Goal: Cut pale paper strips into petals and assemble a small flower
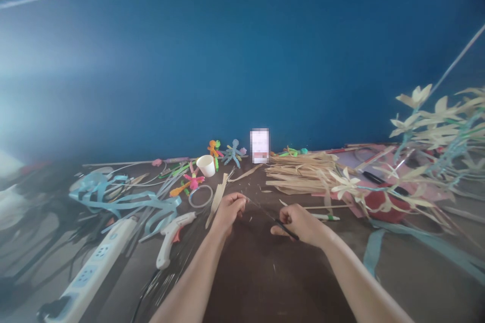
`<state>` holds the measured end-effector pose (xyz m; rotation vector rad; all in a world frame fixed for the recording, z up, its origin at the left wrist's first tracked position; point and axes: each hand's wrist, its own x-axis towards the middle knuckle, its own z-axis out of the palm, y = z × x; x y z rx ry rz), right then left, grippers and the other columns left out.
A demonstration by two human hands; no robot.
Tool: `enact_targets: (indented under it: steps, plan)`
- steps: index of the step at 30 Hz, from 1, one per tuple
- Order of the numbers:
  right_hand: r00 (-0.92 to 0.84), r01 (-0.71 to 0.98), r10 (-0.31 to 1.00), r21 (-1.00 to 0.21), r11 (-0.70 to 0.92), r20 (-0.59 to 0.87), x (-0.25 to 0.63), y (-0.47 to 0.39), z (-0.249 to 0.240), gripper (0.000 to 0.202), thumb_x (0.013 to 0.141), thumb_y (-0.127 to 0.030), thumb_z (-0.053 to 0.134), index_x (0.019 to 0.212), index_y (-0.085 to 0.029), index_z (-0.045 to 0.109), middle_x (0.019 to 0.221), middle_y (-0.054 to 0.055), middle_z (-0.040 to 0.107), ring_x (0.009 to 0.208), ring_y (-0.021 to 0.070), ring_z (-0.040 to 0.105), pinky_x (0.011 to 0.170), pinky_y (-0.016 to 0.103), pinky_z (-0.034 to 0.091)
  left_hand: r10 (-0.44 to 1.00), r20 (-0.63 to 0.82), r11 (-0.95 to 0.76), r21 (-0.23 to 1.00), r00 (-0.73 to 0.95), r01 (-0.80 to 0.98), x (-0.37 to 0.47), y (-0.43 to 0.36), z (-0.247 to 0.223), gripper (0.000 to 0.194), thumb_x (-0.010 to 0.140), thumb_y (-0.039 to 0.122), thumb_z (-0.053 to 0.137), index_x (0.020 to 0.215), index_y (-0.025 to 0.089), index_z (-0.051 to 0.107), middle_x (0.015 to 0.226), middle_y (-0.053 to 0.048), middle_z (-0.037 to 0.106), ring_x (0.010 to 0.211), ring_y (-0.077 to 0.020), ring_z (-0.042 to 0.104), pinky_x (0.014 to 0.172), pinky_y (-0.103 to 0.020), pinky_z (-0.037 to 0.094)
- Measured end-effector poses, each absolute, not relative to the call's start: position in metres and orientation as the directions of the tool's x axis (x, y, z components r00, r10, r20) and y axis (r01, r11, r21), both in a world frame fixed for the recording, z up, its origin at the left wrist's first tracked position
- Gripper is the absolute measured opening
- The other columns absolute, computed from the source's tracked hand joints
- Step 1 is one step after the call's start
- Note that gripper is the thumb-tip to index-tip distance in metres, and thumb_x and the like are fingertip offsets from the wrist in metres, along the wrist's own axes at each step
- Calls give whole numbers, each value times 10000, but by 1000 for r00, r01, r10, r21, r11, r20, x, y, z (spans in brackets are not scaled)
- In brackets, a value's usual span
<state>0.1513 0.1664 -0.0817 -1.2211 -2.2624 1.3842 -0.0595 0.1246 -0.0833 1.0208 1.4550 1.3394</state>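
Note:
My right hand (303, 223) is closed around the black handle of a pair of scissors (285, 229). Their thin blades point left towards my left hand (230, 210). The fingers of my left hand are pinched together near the blade tips; what they hold is too small to make out. Beside that hand lies a pale dried husk strip (219, 197). Small light scraps are scattered on the dark table (261, 277) between and below my hands. A thin stick (328, 207) and a white-and-green pen-like item (325, 217) lie just beyond my right hand.
On the left are a white glue gun (166, 245), a power strip (91, 270), light blue ribbon (125, 201) and a clear ring (200, 196). Behind stand a paper cup (205, 165) and pipe-cleaner figures (234, 153). Husk strips (299, 172) and husk flowers (345, 183) lie right.

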Motion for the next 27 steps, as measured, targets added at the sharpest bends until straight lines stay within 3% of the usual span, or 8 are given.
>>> enact_targets:
  steps: [21, 27]
  plan:
    - [-648, 534, 752, -778, 332, -124, 146, 165, -82, 370, 601, -508, 579, 541, -161, 463, 440, -42, 478, 452, 79, 410, 400, 169, 253, 960, -84, 90, 996, -267, 8, -56, 125, -91, 136, 641, 284, 527, 597, 166, 579, 442, 40, 455, 399, -71, 386, 404, -189, 280]
    - [-646, 531, 746, -798, 284, -164, 147, 165, -82, 371, 605, -514, 570, 556, -162, 463, 422, -42, 471, 428, 79, 403, 399, 171, 269, 964, -86, 84, 996, -251, -18, -56, 125, -91, 143, 651, 289, 527, 610, 160, 573, 459, 32, 457, 412, -72, 394, 411, -186, 291]
